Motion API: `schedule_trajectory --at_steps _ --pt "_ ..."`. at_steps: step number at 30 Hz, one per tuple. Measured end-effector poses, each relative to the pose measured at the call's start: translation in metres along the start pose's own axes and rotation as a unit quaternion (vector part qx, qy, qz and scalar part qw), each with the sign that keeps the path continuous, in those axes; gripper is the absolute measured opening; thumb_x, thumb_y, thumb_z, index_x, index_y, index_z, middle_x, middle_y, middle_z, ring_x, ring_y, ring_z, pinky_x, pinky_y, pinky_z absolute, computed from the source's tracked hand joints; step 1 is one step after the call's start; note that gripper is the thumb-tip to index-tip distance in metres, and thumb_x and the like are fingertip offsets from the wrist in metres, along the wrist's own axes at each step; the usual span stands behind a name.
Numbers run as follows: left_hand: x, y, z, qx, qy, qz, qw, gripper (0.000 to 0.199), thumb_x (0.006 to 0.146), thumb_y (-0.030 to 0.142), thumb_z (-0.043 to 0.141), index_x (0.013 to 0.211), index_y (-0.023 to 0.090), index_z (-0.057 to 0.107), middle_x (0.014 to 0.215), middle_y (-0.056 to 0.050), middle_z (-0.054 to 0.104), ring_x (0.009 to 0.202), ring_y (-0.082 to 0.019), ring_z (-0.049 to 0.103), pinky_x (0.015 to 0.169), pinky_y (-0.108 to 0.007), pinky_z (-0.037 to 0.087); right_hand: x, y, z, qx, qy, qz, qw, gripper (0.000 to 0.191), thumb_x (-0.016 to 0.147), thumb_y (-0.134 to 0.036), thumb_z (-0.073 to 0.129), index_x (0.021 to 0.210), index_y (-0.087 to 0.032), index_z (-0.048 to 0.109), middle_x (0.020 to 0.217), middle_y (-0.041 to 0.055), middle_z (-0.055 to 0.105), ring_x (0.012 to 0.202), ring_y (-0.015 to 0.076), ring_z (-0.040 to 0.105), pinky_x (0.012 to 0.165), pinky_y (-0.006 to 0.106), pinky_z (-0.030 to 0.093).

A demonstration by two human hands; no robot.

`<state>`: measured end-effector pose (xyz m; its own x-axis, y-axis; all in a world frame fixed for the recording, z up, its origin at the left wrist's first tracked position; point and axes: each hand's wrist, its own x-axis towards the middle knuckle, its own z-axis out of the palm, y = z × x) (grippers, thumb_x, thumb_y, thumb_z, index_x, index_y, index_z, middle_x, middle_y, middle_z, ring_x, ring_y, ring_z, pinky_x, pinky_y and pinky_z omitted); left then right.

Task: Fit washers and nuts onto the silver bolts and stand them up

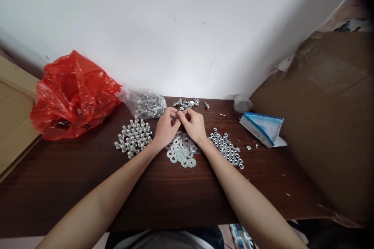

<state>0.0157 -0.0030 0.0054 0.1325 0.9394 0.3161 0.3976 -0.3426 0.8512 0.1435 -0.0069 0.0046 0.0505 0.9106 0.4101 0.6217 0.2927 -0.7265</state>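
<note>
My left hand (166, 127) and my right hand (193, 123) meet fingertip to fingertip above the far side of the washers. Both are closed in a pinch, and whatever small piece they hold is hidden by the fingers. Flat washers (181, 151) lie in a loose pile just below my hands. Left of them, bolts (133, 137) stand in a cluster, mostly heads down. To the right, nuts (228, 148) are spread in a slanting patch beside my right wrist. Just beyond my fingers sits a heap of bolts fitted with washers (188, 104), with one such bolt (207, 105) apart.
A clear bag of hardware (150, 105) and a red plastic bag (73, 97) stand at the back left. A clear round container (243, 104) and a blue-and-white packet (263, 127) are at the right. Cardboard boxes (327, 124) flank the brown table (163, 198); a white wall rises behind.
</note>
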Motion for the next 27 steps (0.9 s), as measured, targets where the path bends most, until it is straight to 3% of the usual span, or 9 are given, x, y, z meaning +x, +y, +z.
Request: schedule_trajectory --at_steps 12,27 --pt "0.000 -0.002 0.001 0.023 -0.018 0.010 1.000 0.014 0.079 0.012 0.054 0.092 0.019 0.053 0.082 -0.001 0.064 0.063 -0.011 0.053 0.058 -0.024 0.039 0.001 0.004 -0.001 -0.029 0.007 0.013 0.999 0.045 0.085 -0.052 0.048 0.054 -0.019 0.049 0.049 -0.0020 0.048 0.051 0.0118 0.042 0.054 0.025 0.031" --pt "0.000 -0.006 0.001 0.041 -0.031 0.038 0.998 0.019 0.076 0.007 0.052 0.090 0.017 0.061 0.088 -0.004 0.067 0.071 -0.012 0.057 0.065 -0.026 0.044 0.006 0.011 -0.010 -0.106 0.029 0.057 0.992 0.051 0.085 -0.055 0.045 0.048 -0.021 0.038 0.046 -0.0012 0.039 0.048 0.0130 0.033 0.052 0.027 0.024"
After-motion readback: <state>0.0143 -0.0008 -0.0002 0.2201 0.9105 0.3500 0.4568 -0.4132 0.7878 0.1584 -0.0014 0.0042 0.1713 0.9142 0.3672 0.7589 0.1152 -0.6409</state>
